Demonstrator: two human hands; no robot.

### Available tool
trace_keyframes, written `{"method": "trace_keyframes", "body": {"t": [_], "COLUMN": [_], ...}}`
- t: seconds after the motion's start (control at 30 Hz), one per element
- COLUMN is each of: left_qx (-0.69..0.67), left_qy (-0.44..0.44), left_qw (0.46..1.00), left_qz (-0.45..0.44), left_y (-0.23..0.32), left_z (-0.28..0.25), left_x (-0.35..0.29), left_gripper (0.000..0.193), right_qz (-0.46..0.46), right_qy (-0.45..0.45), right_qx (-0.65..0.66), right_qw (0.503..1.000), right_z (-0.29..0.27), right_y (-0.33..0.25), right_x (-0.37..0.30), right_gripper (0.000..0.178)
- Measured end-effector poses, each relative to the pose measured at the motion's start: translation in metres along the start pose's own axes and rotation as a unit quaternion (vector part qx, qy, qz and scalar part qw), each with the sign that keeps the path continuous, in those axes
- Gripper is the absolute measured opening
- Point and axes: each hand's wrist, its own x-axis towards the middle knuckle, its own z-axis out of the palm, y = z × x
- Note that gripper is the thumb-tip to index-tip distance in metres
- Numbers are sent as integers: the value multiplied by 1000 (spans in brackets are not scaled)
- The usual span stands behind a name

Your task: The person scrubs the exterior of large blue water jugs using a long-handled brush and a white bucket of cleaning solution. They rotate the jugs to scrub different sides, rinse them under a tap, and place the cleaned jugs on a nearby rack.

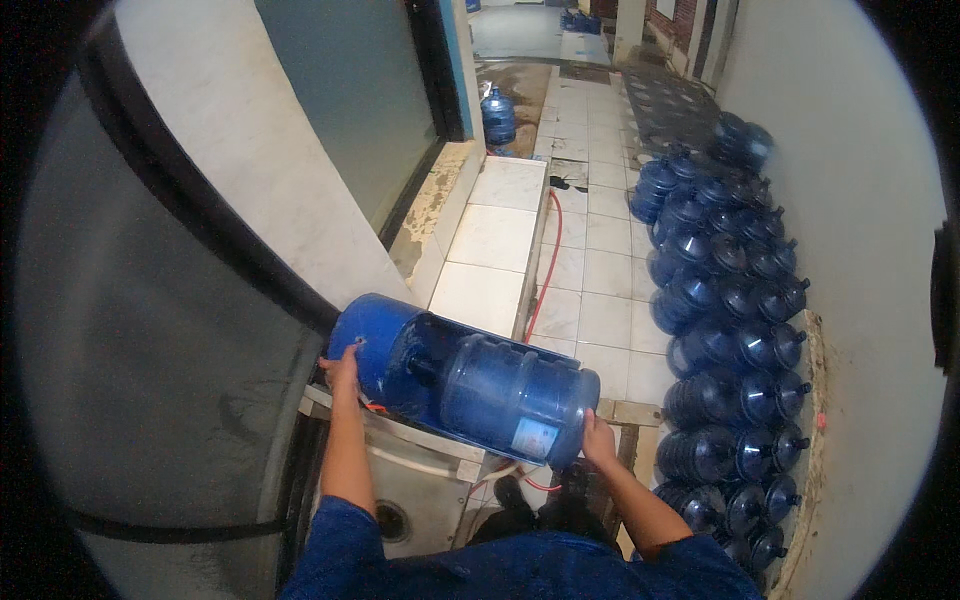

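Observation:
In front of me a large clear-blue water jug (490, 385) lies on its side, neck to the left, base to the right, tilted down that way. It rests in a blue plastic holder (378, 335), a drum-like shape with its side cut open. My left hand (342, 370) grips the holder's left end, thumb on its surface and fingers partly hidden. At the other end my right hand (598, 438) holds the jug's base; some fingers are hidden behind it. A paper label (534, 438) shows on the jug's near side.
Rows of blue water jugs (705, 345) lie stacked along the right wall (860, 200). A metal sink (420, 505) is below my left arm. A red hose (552, 255) runs along the tiled ledge (487, 240). Another jug (498, 118) stands farther off.

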Motion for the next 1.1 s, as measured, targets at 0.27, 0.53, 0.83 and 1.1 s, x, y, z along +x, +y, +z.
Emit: {"method": "trace_keyframes", "body": {"t": [0.27,0.53,0.83,1.1], "left_qx": [-17,413,439,398], "left_qy": [-98,-286,-143,-286], "left_qw": [938,822,860,810], "left_qz": [331,270,216,323], "left_y": [54,22,16,-63], "left_z": [43,168,186,254], "left_x": [-78,-143,-235,-442], "left_gripper": [75,116,98,87], "right_qz": [47,407,339,185], "right_qy": [-50,-98,-190,-55], "right_qx": [53,406,696,648], "right_qw": [996,813,604,737], "right_z": [3,54,46,-138], "right_y": [30,79,121,325], "right_x": [40,18,-9,-61], "right_gripper": [80,69,52,44]}}
